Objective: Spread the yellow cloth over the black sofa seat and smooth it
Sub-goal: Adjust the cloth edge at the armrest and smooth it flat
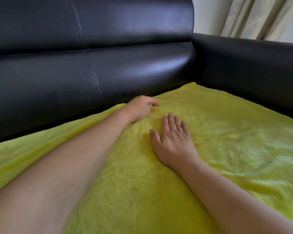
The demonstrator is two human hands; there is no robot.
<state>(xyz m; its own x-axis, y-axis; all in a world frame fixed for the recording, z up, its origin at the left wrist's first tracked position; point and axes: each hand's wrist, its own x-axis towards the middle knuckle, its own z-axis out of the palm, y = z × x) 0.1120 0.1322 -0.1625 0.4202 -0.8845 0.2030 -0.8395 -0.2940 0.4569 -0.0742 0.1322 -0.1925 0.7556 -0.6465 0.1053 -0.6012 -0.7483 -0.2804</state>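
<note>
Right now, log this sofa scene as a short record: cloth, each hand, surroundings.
cloth: yellow cloth lies spread over the seat, reaching the backrest and the armrest; shallow wrinkles show on its right part
left hand: left hand rests on the cloth near the backrest, fingers blurred, grip unclear
right hand: right hand lies flat on the cloth, fingers straight and slightly spread
sofa: black sofa backrest behind the cloth; armrest at the right
background: pale curtain behind the armrest
</note>
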